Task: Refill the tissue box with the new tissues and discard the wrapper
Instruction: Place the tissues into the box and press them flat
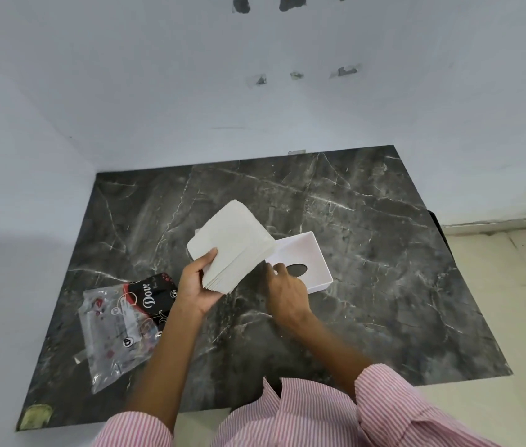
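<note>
My left hand (195,287) grips a thick stack of white tissues (232,245) by its near corner and holds it tilted above the table. The stack's far edge overlaps the left end of a white tissue box (314,253), which lies upside down and open with its oval slot showing. My right hand (285,290) rests on the near left edge of the box, fingers on its rim. An empty clear plastic wrapper (119,327) with a dark printed label lies flat on the table to the left of my left arm.
A dark marble-patterned table (384,301) stands in a corner against pale walls. Light floor tiles show to the right. A yellowish patch marks the table's near left corner (36,416).
</note>
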